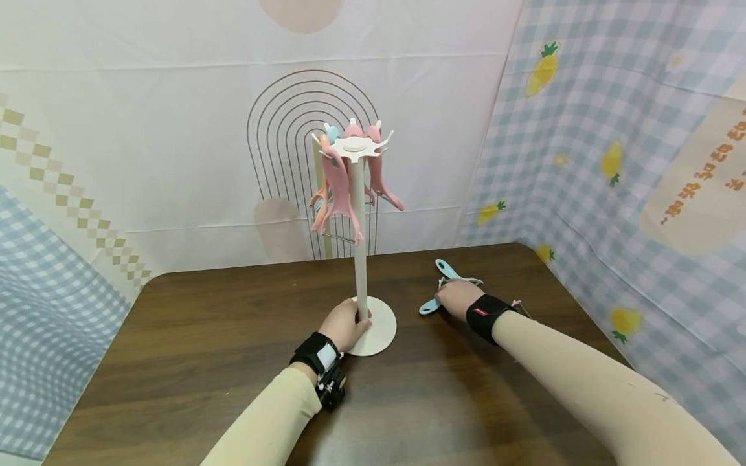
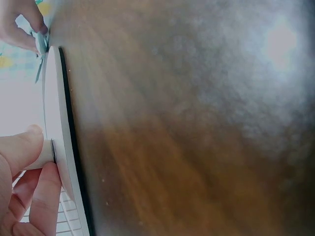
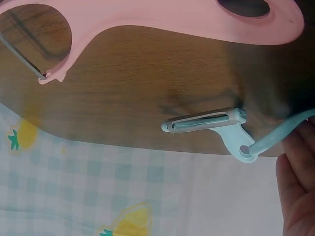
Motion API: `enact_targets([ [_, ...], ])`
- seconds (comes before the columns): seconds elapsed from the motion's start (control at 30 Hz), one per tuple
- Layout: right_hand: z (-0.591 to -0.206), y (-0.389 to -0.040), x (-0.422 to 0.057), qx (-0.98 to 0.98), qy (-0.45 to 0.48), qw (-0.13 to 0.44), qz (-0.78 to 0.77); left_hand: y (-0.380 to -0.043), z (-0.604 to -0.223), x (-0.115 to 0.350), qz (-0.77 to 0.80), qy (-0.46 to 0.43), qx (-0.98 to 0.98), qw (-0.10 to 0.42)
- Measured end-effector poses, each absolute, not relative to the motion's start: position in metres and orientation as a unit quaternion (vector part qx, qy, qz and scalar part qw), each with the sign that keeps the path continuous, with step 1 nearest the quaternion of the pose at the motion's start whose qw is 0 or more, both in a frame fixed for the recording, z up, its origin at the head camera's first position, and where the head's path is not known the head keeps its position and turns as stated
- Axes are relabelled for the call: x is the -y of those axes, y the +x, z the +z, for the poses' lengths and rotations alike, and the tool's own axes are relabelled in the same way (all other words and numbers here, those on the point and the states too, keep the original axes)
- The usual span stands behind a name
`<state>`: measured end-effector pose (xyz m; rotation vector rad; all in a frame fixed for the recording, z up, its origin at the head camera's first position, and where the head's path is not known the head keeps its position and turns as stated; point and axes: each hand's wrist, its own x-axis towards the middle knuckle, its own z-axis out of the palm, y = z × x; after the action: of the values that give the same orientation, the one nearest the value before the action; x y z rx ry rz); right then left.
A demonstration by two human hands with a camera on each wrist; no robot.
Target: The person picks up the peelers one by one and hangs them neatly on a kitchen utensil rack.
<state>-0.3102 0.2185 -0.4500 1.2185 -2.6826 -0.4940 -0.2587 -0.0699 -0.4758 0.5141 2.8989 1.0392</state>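
Observation:
A white rack (image 1: 361, 252) stands upright on a round base, with pink, orange and light blue peelers hanging from its top hooks. My left hand (image 1: 345, 325) grips the post low down, thumb and fingers around it just above the base (image 2: 55, 108). To the right, my right hand (image 1: 459, 296) pinches a light blue peeler (image 1: 430, 307), its handle end sticking out below the fingers. Another light blue peeler (image 1: 445, 268) appears to lie just behind it; the hand partly hides where they meet. In the right wrist view, a pink peeler (image 3: 162, 14) lies nearest the camera.
The brown wooden table (image 1: 245, 362) ends at a back edge before a white patterned cloth (image 1: 192, 149). A blue checked cloth (image 1: 583, 162) hangs along the right side. The pink peeler is mostly behind my right wrist in the head view.

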Motion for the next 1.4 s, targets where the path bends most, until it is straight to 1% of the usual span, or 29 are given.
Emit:
enact_targets([
  [0.03,-0.455,-0.314,-0.221,0.892,0.417,0.089,-0.153,-0.258,-0.475,0.07,0.334,0.165,-0.928,0.011],
  [0.23,-0.457,-0.311,-0.22,0.893,0.423,0.098,-0.116,-0.258,-0.475,0.07,0.332,0.165,-0.929,0.015],
  [0.27,-0.453,-0.308,-0.217,0.898,0.414,0.086,-0.12,-0.258,-0.476,0.07,0.33,0.168,-0.929,0.013],
  [0.5,-0.452,-0.306,-0.212,0.907,0.4,0.053,-0.123,-0.26,-0.478,0.068,0.328,0.17,-0.929,0.004],
  [0.67,-0.453,-0.303,-0.212,0.914,0.393,0.038,-0.091,-0.258,-0.477,0.067,0.329,0.177,-0.928,0.003],
  [0.77,-0.453,-0.303,-0.213,0.926,0.372,0.037,-0.057,-0.257,-0.476,0.066,0.335,0.185,-0.924,-0.006],
  [0.93,-0.447,-0.304,-0.215,0.94,0.333,0.073,0.027,-0.255,-0.476,0.067,0.341,0.193,-0.92,-0.017],
  [1.07,-0.434,-0.305,-0.218,0.94,0.314,0.108,0.083,-0.256,-0.478,0.068,0.342,0.185,-0.921,-0.005],
  [1.27,-0.396,-0.301,-0.212,0.94,0.258,0.126,0.182,-0.259,-0.481,0.071,0.337,0.176,-0.925,0.002],
  [1.4,-0.365,-0.298,-0.204,0.927,0.239,0.166,0.238,-0.26,-0.481,0.073,0.336,0.174,-0.926,0.0],
])
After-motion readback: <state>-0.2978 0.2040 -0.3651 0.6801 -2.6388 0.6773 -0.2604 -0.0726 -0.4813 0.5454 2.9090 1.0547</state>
